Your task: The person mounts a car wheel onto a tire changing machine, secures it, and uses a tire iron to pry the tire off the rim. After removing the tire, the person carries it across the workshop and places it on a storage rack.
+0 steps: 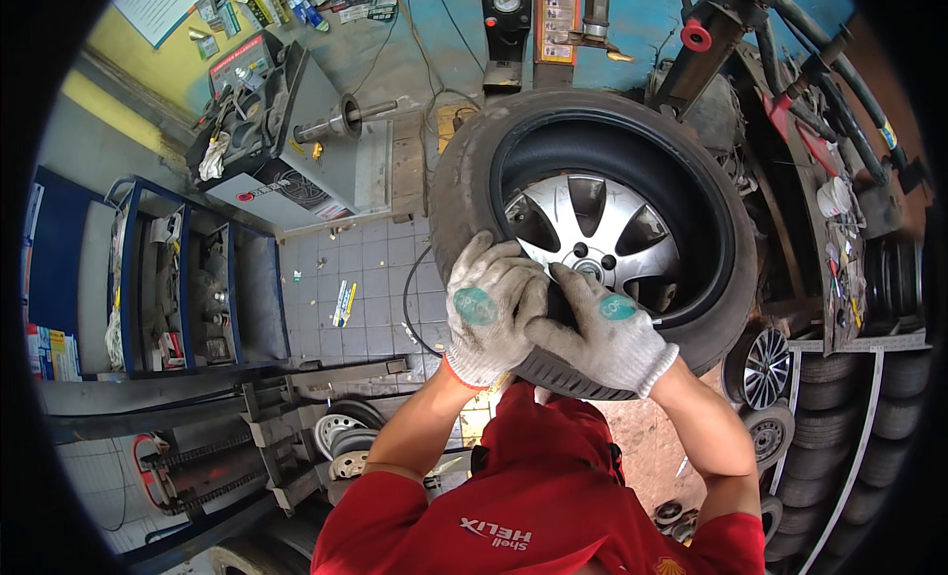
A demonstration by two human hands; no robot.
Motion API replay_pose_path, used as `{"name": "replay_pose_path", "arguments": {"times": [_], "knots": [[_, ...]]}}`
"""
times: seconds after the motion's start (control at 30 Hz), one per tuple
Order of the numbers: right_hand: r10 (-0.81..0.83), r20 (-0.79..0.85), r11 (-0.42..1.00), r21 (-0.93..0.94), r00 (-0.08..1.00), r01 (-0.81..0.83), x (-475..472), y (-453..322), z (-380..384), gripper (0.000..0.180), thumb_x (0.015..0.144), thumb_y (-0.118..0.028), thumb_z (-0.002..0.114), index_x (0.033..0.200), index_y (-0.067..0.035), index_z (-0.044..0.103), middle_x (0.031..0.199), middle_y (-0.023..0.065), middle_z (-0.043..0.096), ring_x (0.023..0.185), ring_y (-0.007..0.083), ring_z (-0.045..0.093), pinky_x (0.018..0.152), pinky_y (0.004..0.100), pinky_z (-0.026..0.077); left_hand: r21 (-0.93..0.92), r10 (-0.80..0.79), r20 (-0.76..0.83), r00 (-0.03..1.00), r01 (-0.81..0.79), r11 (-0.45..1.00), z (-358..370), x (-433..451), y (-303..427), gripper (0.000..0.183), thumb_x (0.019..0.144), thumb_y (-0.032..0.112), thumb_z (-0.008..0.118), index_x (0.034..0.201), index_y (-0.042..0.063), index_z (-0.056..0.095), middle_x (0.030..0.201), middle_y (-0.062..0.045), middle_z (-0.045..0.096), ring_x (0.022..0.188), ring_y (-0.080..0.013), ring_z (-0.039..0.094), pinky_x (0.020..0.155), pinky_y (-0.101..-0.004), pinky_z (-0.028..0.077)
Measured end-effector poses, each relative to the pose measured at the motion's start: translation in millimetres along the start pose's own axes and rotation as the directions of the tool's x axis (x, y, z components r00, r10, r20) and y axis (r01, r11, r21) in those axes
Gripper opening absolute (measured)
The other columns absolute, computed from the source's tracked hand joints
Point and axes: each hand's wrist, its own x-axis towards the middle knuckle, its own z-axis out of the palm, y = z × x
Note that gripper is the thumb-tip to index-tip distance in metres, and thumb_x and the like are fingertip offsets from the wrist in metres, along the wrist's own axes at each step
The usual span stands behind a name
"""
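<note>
A large black rubber tire (pixel 466 182) lies before me with a silver alloy wheel rim (pixel 648 253) inside its opening. Both my hands wear whitish knit gloves with a green round print. My left hand (pixel 492 304) rests on the near left part of the tire, fingers bent over its bead. My right hand (pixel 603 330) lies beside it on the near side, its fingers pointing toward the hub and touching or nearly touching the left glove. The gloves hide part of the bead and the rim's near edge. Whether anything small is between the fingers cannot be told.
A wheel balancer (pixel 296 138) stands at upper left, above a blue-framed shelf cart (pixel 233 301). A tire changer column (pixel 507 49) rises beyond the tire. At right are a cluttered bench (pixel 833 234), an alloy wheel (pixel 766 367) and racked tires (pixel 818 427). A black hose (pixel 406 297) curves over the tiles.
</note>
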Motion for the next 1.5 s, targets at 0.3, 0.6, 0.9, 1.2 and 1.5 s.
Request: {"name": "replay_pose_path", "arguments": {"times": [0.3,0.6,0.9,1.2,1.5], "knots": [[0.269,0.144,0.963,-0.034,0.952,-0.267,6,-10,-5,0.104,0.095,-0.068,0.066,0.156,0.012,0.039,0.138,0.0387,0.061,0.127,0.0494,0.064,0.107,0.0503,0.053,-0.345,-0.069,-0.259,0.963,-0.026,0.938,-2,-19,-51,0.036,0.112,0.027,0.049,0.127,0.0,0.067,0.121,-0.019,0.071,0.121,-0.0303,0.066,0.112,-0.0517,0.048],[0.388,0.229,0.917,-0.198,0.893,-0.347,8,-24,-2,0.121,0.08,-0.076,0.069,0.157,0.013,0.039,0.141,0.0368,0.06,0.131,0.0449,0.063,0.11,0.0469,0.051,-0.831,-0.783,0.504,0.366,0.454,-0.322,57,-90,-154,0.081,0.111,0.069,0.03,0.164,0.008,0.041,0.161,-0.016,0.052,0.145,-0.0374,0.053,0.122,-0.0517,0.044],[0.179,0.057,0.953,-0.256,0.982,-0.159,-50,-13,21,0.112,0.077,-0.072,0.081,0.151,0.007,0.05,0.125,0.0334,0.067,0.113,0.0465,0.07,0.099,0.0503,0.057,-0.87,-0.673,0.488,0.556,0.251,-0.424,56,-110,-116,0.069,0.113,0.06,0.038,0.162,0.013,0.045,0.16,-0.013,0.055,0.142,-0.0342,0.056,0.121,-0.0522,0.046],[-0.068,0.139,0.922,-0.37,0.988,0.116,-123,11,39,0.11,0.069,-0.072,0.086,0.146,0.0,0.056,0.108,0.0244,0.069,0.098,0.0435,0.071,0.092,0.051,0.057,-0.851,-0.699,0.468,0.54,0.061,-0.522,77,-234,-80,0.063,0.113,0.058,0.041,0.16,0.017,0.048,0.155,-0.007,0.059,0.139,-0.0316,0.057,0.119,-0.0491,0.047],[-0.253,0.027,0.88,-0.409,0.967,0.241,-130,23,51,0.107,0.071,-0.071,0.085,0.142,0.005,0.058,0.109,0.0234,0.068,0.089,0.0391,0.07,0.085,0.0492,0.057,-0.882,-0.767,0.463,0.444,0.147,-0.447,59,-210,-39,0.079,0.11,0.071,0.028,0.167,0.017,0.038,0.164,-0.013,0.049,0.146,-0.035,0.051,0.122,-0.0533,0.042]]}}
